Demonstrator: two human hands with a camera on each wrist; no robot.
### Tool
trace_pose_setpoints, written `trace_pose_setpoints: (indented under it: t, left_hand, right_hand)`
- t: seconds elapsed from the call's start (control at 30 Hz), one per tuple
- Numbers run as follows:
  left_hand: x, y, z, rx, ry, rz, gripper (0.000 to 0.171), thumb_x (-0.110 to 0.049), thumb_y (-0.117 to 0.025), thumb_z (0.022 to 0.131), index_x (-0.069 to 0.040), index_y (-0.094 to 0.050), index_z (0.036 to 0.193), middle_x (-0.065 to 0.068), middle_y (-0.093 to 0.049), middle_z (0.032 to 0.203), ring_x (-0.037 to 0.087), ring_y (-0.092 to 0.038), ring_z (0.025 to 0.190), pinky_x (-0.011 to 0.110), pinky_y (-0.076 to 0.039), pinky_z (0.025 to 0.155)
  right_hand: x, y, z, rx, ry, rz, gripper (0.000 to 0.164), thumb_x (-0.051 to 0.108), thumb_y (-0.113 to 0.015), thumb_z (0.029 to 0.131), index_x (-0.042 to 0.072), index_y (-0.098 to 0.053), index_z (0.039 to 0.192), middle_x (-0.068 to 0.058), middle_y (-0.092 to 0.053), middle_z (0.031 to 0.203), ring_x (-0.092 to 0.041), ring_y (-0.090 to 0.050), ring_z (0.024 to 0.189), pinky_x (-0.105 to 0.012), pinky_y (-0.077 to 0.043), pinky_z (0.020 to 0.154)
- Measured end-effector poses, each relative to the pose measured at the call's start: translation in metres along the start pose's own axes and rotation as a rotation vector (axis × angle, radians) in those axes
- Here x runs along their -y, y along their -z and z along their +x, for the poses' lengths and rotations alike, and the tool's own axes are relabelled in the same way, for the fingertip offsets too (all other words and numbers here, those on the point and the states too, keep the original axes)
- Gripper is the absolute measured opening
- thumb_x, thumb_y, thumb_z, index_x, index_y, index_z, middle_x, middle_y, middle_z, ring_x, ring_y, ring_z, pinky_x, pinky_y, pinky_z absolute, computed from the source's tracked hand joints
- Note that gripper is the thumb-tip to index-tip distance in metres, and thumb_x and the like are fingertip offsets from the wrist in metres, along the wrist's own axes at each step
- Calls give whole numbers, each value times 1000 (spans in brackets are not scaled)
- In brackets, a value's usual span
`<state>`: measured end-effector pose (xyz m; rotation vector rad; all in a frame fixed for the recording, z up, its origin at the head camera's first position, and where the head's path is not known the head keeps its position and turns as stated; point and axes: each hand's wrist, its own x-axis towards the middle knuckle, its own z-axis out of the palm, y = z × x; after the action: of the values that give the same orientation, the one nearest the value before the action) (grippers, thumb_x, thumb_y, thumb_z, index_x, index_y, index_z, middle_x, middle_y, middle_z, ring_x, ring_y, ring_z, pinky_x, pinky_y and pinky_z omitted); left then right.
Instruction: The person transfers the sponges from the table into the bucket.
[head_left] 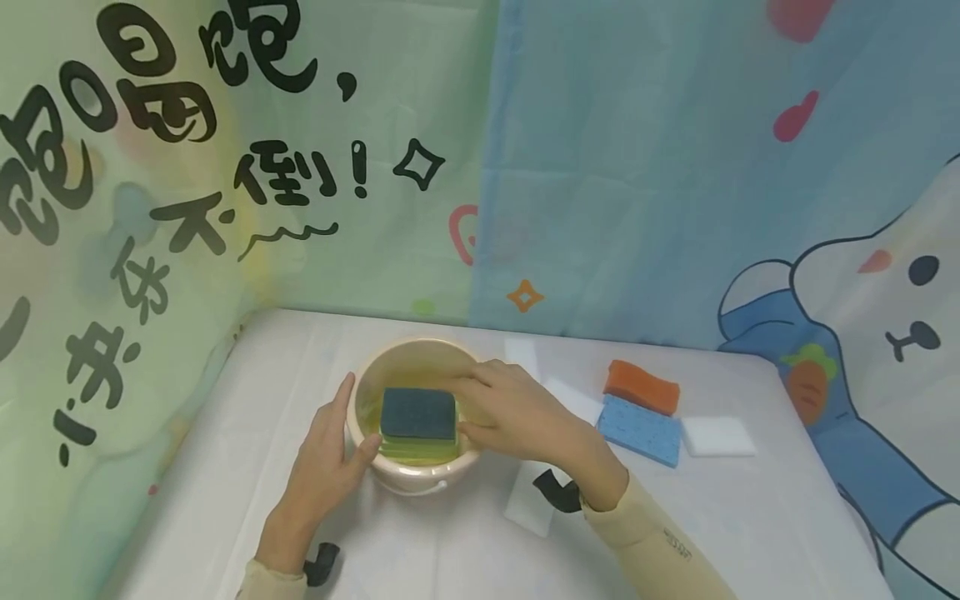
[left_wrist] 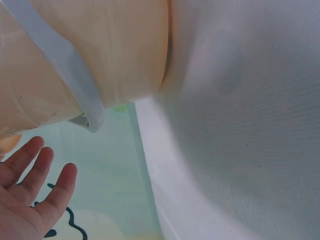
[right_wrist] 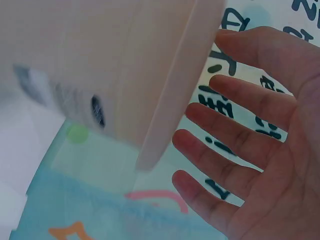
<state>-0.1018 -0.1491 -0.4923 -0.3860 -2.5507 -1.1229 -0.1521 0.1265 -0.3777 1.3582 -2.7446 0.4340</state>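
A cream bucket (head_left: 420, 475) with a pale handle (left_wrist: 77, 75) stands on the white table. Its inside looks yellowish, and a sponge (head_left: 418, 413) with a dark top layer over yellow-green lies in it. My left hand (head_left: 322, 454) is at the bucket's left side, thumb near the rim, and its fingers look loosely spread in the left wrist view. From the right, my right hand (head_left: 517, 412) reaches over the rim, fingertips close beside the sponge. In the right wrist view its fingers are spread apart, with nothing between them.
Right of the bucket lie an orange sponge (head_left: 641, 387), a blue sponge (head_left: 639, 429) and a white block (head_left: 718, 437). A pale flat sheet (head_left: 531, 498) is under the right wrist. Printed curtains (head_left: 600, 208) close off the table's back and left.
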Motion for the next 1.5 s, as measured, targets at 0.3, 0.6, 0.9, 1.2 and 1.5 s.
trace_pose_setpoints:
  t: [0.3,0.6,0.9,1.2,1.5]
  left_hand:
    - [-1,0,1,2,3,-9,81,-44,-57,97,-9,-20,160,28,-51,138,44,-51,124,63,-44,95]
    - [-1,0,0,-1,1,-18,81,-41,-59,97,-10,-20,160,28,-51,137,44,-50,124,64,-43,96]
    - [0,0,-2,-3,5,-3,81,-34,-62,95,-11,-21,160,27,-51,138,43,-51,124,63,-44,96]
    - [1,-2,-1,2,15,-1,80,-36,-60,96,-12,-19,161,26,-52,137,41,-51,124,62,-44,96]
    - [-1,-2,-1,-6,14,-4,80,-39,-59,97,-10,-20,161,26,-52,139,42,-51,125,62,-43,98]
  right_hand:
    - [-16,1,-43,-126,-45,80,42,17,-74,89,8,-65,128,-5,-63,126,-28,-57,118,-48,-47,97]
    - [-36,-15,-81,-110,-175,164,39,16,-73,92,9,-65,129,-4,-62,129,-27,-56,120,-51,-48,97]
    - [-56,-40,-103,70,-291,326,39,4,-64,94,6,-61,133,-9,-59,134,-35,-50,128,-55,-43,102]
    - [-75,-59,-116,181,-368,340,50,-1,-64,88,6,-59,136,-11,-58,135,-35,-49,128,-55,-43,102]
    - [-82,-62,-118,221,-353,330,53,-4,-69,85,7,-59,136,-12,-59,134,-37,-51,126,-56,-43,101]
